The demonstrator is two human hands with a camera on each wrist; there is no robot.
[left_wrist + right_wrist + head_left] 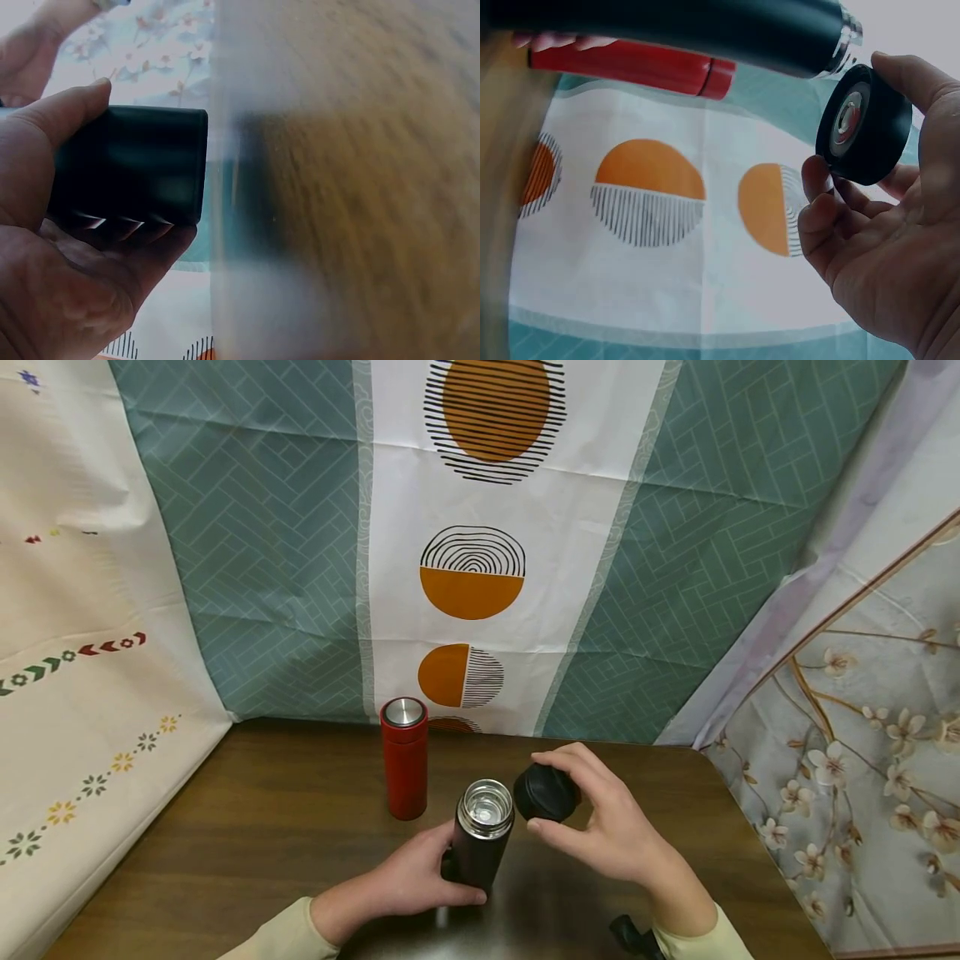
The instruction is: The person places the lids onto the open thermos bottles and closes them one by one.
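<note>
A dark flask (480, 852) stands with its steel mouth (487, 808) uncovered, and the left hand (412, 877) grips its body. In the left wrist view the fingers and thumb of the left hand (75, 277) wrap round the dark flask (135, 165). Just right of the mouth, the right hand (615, 818) holds a black lid (546, 792) between thumb and fingers. The right wrist view shows the underside of the black lid (862, 124) turned towards the flask (765, 34), held by the right hand (900, 247).
A red flask (405, 760) with a steel-topped lid stands behind and left of the dark one on the brown table (285, 793). A small black object (633, 935) lies by the right sleeve. Patterned cloths (285, 543) hang round the table's back and sides.
</note>
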